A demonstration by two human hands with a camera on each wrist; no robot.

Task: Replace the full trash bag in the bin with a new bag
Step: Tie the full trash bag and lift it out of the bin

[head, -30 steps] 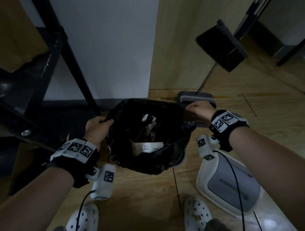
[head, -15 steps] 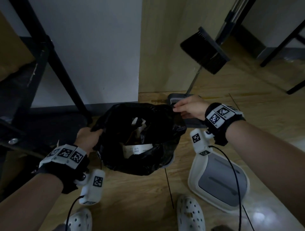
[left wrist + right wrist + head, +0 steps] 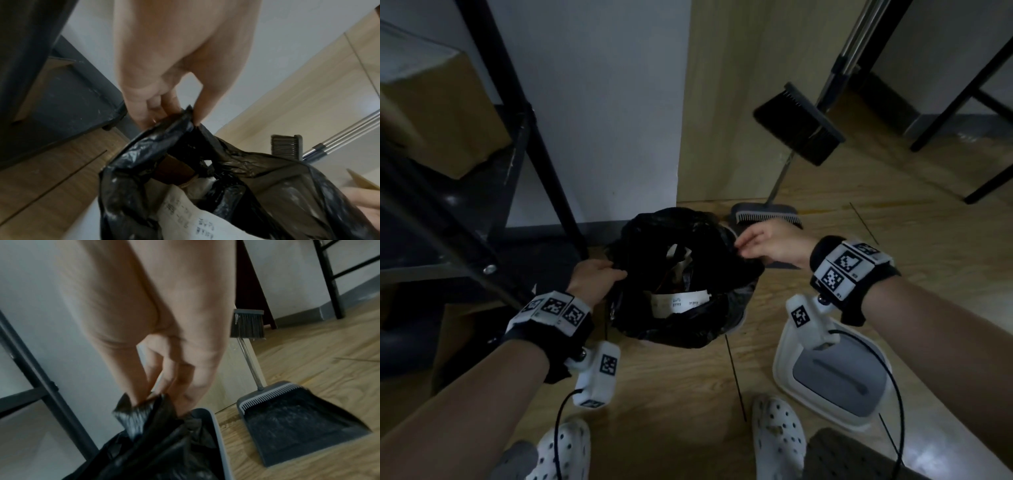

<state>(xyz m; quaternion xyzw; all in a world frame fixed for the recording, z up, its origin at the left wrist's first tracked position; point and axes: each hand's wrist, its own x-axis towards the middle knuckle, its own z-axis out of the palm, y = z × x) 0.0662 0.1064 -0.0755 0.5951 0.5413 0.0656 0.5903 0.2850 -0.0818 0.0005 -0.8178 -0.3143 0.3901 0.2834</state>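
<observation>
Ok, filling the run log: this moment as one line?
left hand: pinches bag rim | right hand: pinches bag rim | black trash bag: full, in bin | lid: on floor

Printed lines on white paper slip (image 3: 678,302) — blurred, none legible

You stand on a wood-plank floor (image 3: 688,394) in dim light. A pale wall (image 3: 602,102) fills the upper middle, with a beige panel (image 3: 729,102) to its right. A black metal shelf frame (image 3: 524,137) crosses the upper left, holding a cardboard box (image 3: 448,113). Dark table legs (image 3: 962,102) stand at upper right.
</observation>
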